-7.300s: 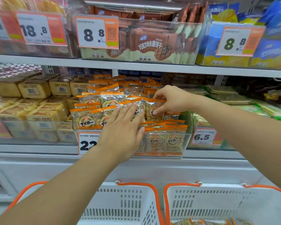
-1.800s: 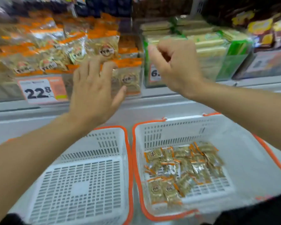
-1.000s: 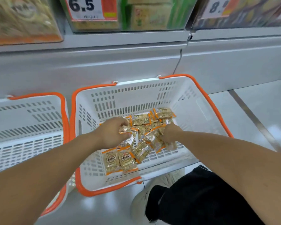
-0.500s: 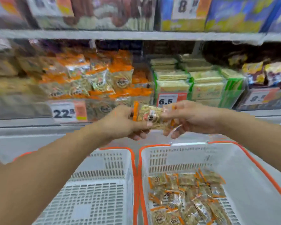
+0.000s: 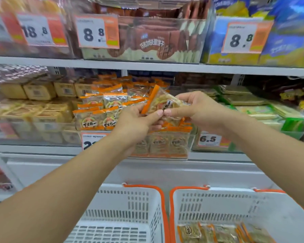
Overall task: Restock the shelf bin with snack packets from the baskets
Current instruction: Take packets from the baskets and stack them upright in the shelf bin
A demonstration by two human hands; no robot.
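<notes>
A person's left hand (image 5: 133, 123) and right hand (image 5: 198, 111) together pinch a bunch of orange-edged snack packets (image 5: 163, 104), thumbs nearly touching in front, held just above the clear shelf bin (image 5: 165, 146). The bin, on the middle shelf, is piled with matching packets. Its price tag (image 5: 90, 141) is partly hidden by the left arm. Below, near the viewer, sit 2 white baskets with orange rims: the left basket (image 5: 130, 207) shows bare mesh, while the right basket (image 5: 218, 204) holds more packets (image 5: 218, 233).
</notes>
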